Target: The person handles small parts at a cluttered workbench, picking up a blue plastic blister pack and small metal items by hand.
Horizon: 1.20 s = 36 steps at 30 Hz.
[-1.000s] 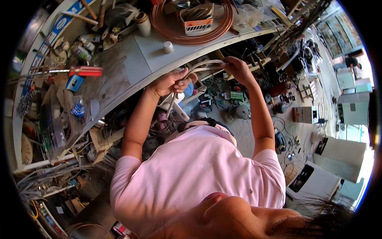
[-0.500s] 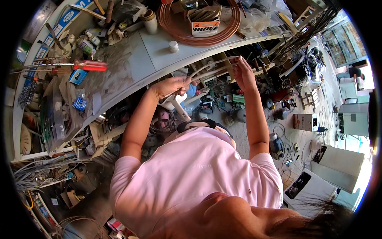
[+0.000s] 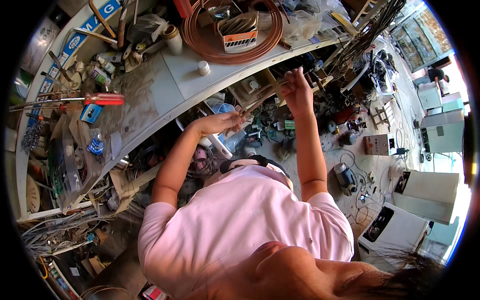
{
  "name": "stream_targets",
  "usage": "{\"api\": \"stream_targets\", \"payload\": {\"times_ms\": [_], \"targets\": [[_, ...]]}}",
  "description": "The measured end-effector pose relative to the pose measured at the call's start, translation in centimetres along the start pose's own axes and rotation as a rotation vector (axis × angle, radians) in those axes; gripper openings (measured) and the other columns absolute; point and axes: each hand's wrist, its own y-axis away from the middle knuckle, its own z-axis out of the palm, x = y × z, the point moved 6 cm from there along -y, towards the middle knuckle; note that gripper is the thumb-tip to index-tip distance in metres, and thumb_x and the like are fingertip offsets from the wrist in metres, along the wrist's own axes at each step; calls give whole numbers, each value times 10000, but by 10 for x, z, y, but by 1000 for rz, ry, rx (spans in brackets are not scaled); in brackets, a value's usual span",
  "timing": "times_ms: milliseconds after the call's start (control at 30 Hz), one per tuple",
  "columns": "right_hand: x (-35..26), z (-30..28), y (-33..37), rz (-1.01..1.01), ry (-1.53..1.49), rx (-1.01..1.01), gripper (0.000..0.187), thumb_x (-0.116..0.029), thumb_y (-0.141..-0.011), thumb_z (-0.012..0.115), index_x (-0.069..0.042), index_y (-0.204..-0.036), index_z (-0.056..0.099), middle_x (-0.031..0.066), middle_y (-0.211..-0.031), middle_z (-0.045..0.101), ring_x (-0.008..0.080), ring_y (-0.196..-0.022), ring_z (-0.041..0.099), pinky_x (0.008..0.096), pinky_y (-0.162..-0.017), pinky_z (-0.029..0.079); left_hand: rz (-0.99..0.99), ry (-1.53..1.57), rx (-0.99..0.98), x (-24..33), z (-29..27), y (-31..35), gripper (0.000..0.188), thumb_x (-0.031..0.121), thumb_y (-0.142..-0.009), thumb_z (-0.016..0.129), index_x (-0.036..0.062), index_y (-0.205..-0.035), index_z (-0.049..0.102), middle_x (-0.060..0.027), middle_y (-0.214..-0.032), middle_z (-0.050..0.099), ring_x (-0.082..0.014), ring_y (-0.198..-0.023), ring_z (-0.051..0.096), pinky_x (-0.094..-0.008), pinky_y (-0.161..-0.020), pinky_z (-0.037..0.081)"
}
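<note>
Between my two hands a thin, pale brown cord or tube (image 3: 260, 101), folded so that two strands lie close together, slants over the front edge of the workbench. My left hand (image 3: 220, 124) is closed on its lower end, fingers pinched. Farther forward and to the right, my right hand (image 3: 298, 94) grips the other end with thumb and fingers closed. I cannot make out whether it is tube or insulated wire. Beyond it on the bench lie a coil of copper tubing (image 3: 192, 42) and a small white jar (image 3: 203, 68).
An orange and white box (image 3: 240, 42) stands inside the coil. Red-handled screwdrivers (image 3: 102, 99) lie at the left of the workbench (image 3: 150, 97). Below are cluttered parts and cables. White appliances (image 3: 395, 235) and a cardboard box (image 3: 379, 145) stand right; a person (image 3: 436, 76) is far right.
The cord's strands, bowed apart earlier, now lie closer together. My left hand has moved slightly right and down, and my right hand has turned. The whole view has shifted a little.
</note>
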Motion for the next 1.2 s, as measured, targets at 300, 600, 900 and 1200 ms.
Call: {"api": "stream_targets", "payload": {"times_ms": [300,600,900,1200], "targets": [[17,56,6,-51,264,-90,151,-257,-1023,427,-148,-933,479,-41,-813,429,50,-664,366,202,-617,347,351,-442,510,82,2,-17,542,205,-967,538,91,-1428,277,-158,-1220,591,-242,-1099,594,-352,-907,463],[10,62,-2,-185,105,-116,150,-262,-1018,435,-136,-949,478,-30,-819,456,66,-686,385,235,-624,356,350,-240,616,69,8,-28,333,281,-1010,428,53,-1253,434,-50,-814,540,-134,-711,548,-294,-686,462],[11,54,5,-225,83,-138,152,-264,-1020,427,-128,-967,469,-26,-812,447,70,-657,373,237,-614,353,474,131,720,77,-22,-5,342,358,-1039,326,67,-896,434,-10,-781,480,-121,-752,505,-268,-736,424],[82,65,41,-179,513,-288,160,-233,-1024,408,-96,-942,398,22,-854,478,97,-684,396,245,-667,388,608,1081,699,84,-49,9,377,414,-993,412,61,-1089,506,-75,-1082,594,-193,-1045,579,-362,-954,461]]}}
